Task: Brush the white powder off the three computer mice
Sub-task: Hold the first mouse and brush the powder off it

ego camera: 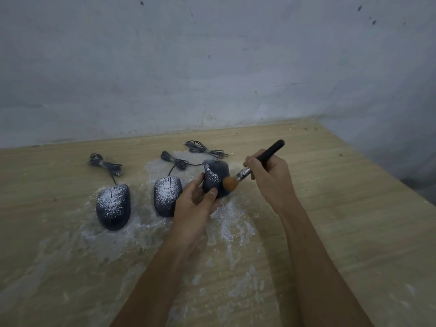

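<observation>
Forearms reach in from the bottom edge over a wooden table (330, 197) smeared with white powder (226, 227); left hand (193, 204) grips the right mouse (217, 175) from below, thumb curled onto its near end, mouse tipped up in the fingers; can't tell if it's fully off the table. Right hand (269, 178) pinches a brush (244, 173) just above the metal ferrule, black handle poking up and away; tan bristles touch the mouse's right side. That side looks mostly clean; a strip of powder sits along its left edge. Middle mouse (166, 194) and left mouse (113, 206) lie flat on the table further left, apart from each other, both heavily dusted on top; cables (106, 164) sit bundled behind the mice, toward the grey wall (212, 67).
</observation>
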The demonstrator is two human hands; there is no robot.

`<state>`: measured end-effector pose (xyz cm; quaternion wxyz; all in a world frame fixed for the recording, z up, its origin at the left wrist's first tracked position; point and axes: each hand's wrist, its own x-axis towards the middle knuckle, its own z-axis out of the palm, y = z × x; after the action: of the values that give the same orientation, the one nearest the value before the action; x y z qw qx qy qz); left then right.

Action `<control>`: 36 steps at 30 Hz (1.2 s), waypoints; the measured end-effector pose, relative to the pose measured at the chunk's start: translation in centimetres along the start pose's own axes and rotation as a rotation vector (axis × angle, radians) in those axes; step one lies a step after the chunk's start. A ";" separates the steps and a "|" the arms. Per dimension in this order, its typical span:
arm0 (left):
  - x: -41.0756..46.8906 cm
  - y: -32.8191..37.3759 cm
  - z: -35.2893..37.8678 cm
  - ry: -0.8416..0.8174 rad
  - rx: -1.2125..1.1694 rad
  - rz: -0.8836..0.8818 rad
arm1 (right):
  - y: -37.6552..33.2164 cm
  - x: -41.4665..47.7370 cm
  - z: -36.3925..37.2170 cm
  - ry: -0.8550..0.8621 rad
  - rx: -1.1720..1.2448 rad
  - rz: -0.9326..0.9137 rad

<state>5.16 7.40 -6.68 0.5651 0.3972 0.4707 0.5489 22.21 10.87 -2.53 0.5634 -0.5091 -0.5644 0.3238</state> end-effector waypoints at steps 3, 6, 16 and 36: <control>0.0 0.0 0.0 0.001 0.001 -0.004 | -0.1 0.1 0.0 0.074 0.022 -0.025; 0.0 0.0 0.1 -0.007 0.009 -0.005 | -0.3 0.0 0.2 0.031 -0.058 -0.077; 0.1 -0.2 0.0 0.005 0.017 -0.009 | -0.8 -0.4 0.0 -0.105 -0.108 -0.108; 0.1 -0.1 0.0 0.001 -0.020 -0.036 | 0.0 -0.1 -1.3 -0.074 -0.005 0.090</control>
<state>5.13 7.50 -6.76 0.5784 0.3827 0.4728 0.5436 23.44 10.49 -2.33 0.5255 -0.5232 -0.5622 0.3660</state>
